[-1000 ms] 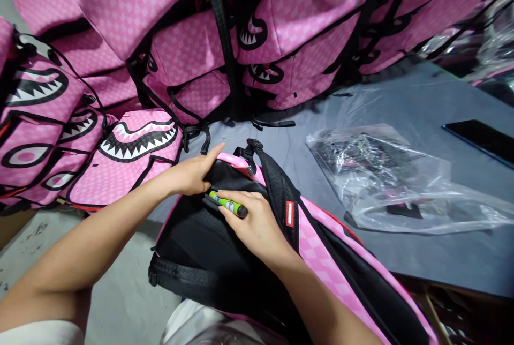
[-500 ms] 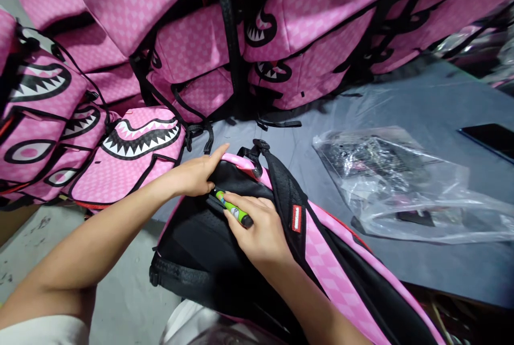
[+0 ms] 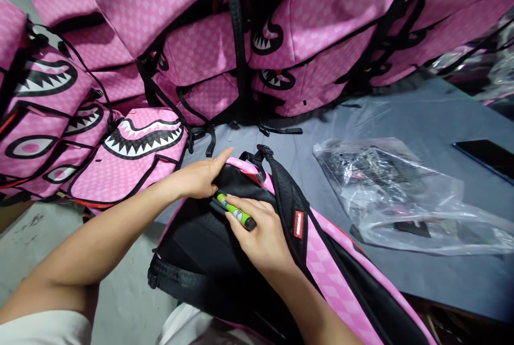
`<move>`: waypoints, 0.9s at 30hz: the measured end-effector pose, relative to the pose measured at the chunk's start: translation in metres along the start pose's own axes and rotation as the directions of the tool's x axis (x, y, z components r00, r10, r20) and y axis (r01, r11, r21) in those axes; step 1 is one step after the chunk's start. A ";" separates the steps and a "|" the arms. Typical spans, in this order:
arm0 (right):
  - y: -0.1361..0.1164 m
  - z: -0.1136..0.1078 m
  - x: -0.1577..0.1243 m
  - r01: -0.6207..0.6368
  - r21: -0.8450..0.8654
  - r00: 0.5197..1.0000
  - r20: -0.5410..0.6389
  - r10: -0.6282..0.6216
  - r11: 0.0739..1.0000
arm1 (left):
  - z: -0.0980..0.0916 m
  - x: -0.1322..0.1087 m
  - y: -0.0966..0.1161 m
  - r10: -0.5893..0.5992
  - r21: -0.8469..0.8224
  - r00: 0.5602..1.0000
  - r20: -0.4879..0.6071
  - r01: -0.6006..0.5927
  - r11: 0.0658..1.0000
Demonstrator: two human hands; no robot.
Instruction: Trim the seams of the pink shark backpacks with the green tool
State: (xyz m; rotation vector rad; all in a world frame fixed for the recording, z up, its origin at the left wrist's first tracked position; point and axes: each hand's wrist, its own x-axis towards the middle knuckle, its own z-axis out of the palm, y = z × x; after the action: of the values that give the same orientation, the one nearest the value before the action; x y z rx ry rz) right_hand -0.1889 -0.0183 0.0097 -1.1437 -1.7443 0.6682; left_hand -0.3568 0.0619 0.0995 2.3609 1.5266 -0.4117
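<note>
A black and pink backpack (image 3: 193, 246) lies back side up before me, partly over the table edge. My right hand (image 3: 261, 230) grips a bright green marker (image 3: 236, 210) with a dark end, its other end pointing at the black back panel. Close to that end, my left hand (image 3: 203, 178) holds the backpack's upper edge, thumb stretched along it and the other fingers curled on the panel. A black shoulder strap (image 3: 287, 184) with a red label (image 3: 298, 224) runs to the right of my right hand. Whether the marker's tip touches the fabric I cannot tell.
Pink checkered backpacks (image 3: 317, 18) are piled along the back of the grey table (image 3: 297, 147). One with a shark-mouth print (image 3: 140, 139) lies at the left. A clear plastic bag (image 3: 393, 189) and a dark phone (image 3: 488, 157) rest on the right.
The view has shifted slightly, so most things sit a little lower in the picture. Both hands keep their holds on the backpack and the marker.
</note>
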 end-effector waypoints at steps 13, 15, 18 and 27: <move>-0.017 0.000 0.003 -0.067 -0.022 0.997 0.020 0.068 0.997 | 0.003 -0.002 -0.003 0.009 -0.025 0.999 -0.043 -0.010 1.000; -0.019 0.000 0.003 -0.110 0.007 0.993 0.049 0.109 0.994 | 0.005 -0.002 -0.006 0.004 -0.039 0.998 -0.064 -0.007 0.999; -0.019 0.002 0.002 -0.154 -0.004 0.987 0.048 0.154 0.988 | 0.009 0.002 -0.012 0.002 -0.050 0.997 -0.074 -0.006 0.999; -0.035 -0.031 -0.016 -0.052 0.096 0.985 -0.161 0.067 0.994 | 0.020 0.012 -0.032 0.071 -0.072 0.991 -0.118 -0.079 0.994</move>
State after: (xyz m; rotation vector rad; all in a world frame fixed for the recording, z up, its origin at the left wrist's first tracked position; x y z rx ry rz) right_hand -0.1726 -0.0489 0.0451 -1.1581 -1.5308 0.6637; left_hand -0.3825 0.0763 0.0739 2.4105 1.4690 -0.1993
